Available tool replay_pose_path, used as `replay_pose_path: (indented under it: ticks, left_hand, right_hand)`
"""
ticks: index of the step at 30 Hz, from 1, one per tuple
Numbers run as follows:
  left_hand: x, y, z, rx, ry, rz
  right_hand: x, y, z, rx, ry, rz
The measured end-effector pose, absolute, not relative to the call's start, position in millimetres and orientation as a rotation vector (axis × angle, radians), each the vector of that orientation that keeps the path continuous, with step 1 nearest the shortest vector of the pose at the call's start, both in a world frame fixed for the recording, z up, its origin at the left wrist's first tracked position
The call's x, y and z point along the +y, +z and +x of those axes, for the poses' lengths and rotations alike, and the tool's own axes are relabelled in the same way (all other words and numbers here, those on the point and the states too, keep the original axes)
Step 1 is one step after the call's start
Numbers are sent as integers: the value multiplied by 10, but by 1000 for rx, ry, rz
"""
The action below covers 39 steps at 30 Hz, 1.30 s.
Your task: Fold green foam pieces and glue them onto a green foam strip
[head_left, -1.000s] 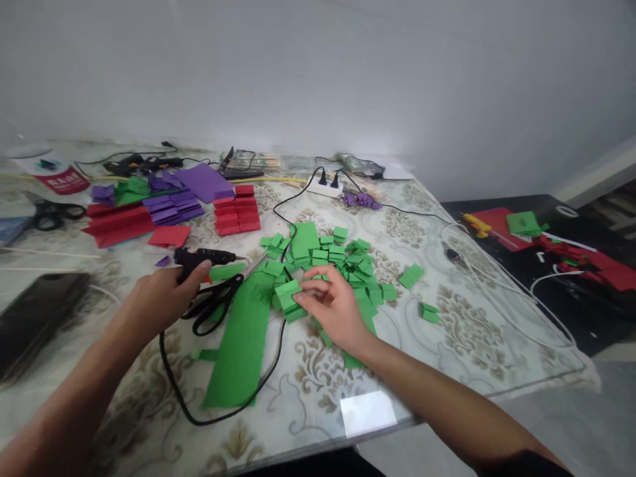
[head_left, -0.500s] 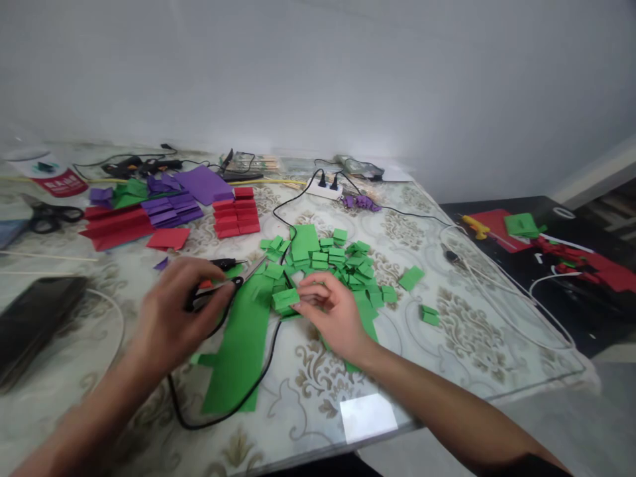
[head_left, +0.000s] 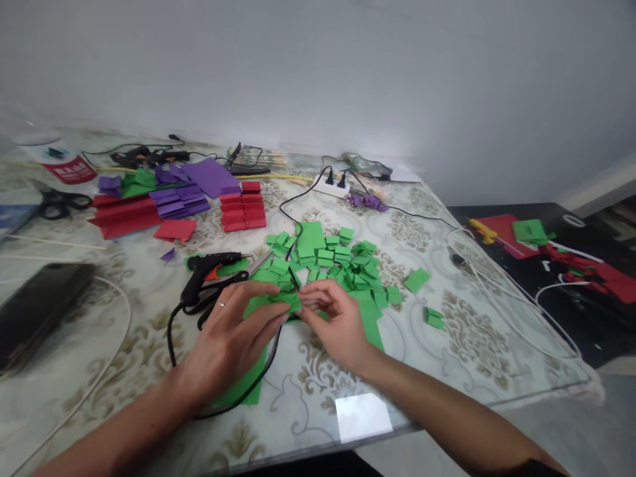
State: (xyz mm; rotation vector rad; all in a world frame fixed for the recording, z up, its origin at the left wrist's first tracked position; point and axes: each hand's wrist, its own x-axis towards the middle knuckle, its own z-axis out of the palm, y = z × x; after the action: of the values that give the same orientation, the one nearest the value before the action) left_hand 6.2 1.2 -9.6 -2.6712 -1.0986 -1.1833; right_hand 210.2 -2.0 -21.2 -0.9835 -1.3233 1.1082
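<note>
A small folded piece of green paper (head_left: pixel 289 302) is pinched between the fingertips of both hands. My left hand (head_left: pixel 233 331) reaches it from the left, fingers closed on its near side. From the right, my right hand (head_left: pixel 338 324) grips its other end with thumb and fingers. Beside my left hand lie black-handled scissors (head_left: pixel 217 291), their handles partly covered by that hand. Just behind them rests a black glue gun (head_left: pixel 201 273) with an orange trigger. A long green paper strip (head_left: pixel 251 391) runs beneath my left hand. Several small folded green pieces (head_left: pixel 362 265) are heaped beyond my hands.
Red folded paper (head_left: pixel 243 211) and a purple sheet (head_left: pixel 211 175) lie at the back left. A phone (head_left: pixel 42 311) is at the left edge. A white power strip (head_left: pixel 332 185) stands near the wall. The glue gun's black cord (head_left: pixel 268 368) loops in front.
My left hand has let go of the scissors, which now lie on the table, and has moved right to grasp the green paper piece. My right hand still holds that piece.
</note>
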Motion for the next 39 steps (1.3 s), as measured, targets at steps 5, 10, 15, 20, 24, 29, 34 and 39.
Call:
replay_pose_path:
  ticks: [5,10,15,20,24,29,34,39]
  left_hand:
    - [1,-47,67,-1092,-1225,-2639]
    - [-3,-8,73,-1247,-1366,-2627]
    - [21,-27,64,-1549,-1434,-2688]
    - [28,-46,54,-1718,-1337,-2869]
    - [31,-82,49,-1738,-1332,-2924]
    - [24,-83,41,-1777,-1302,-2997]
    - [20,-45,39,-1832,-1220,-3068]
    - [19,-23,55,-1861,-1314,-3021]
  right_hand:
    - [-35,-187,2099,-1393,1075,-1017]
    - [-38,-190,2105,-1451,1046,-1015]
    - [-38,-165,2109,-1450,1087,-1017]
    - [-23,-131,2116,-1365,1222,-1026]
    - [-6,-134,2106,-1322,1327,-1024]
    - [14,-140,2102,-1298,1382,-1049]
    - [15,-122,2114,-1265,1404,-1073]
    - [12,-77,2110,-1270,1441,-1078]
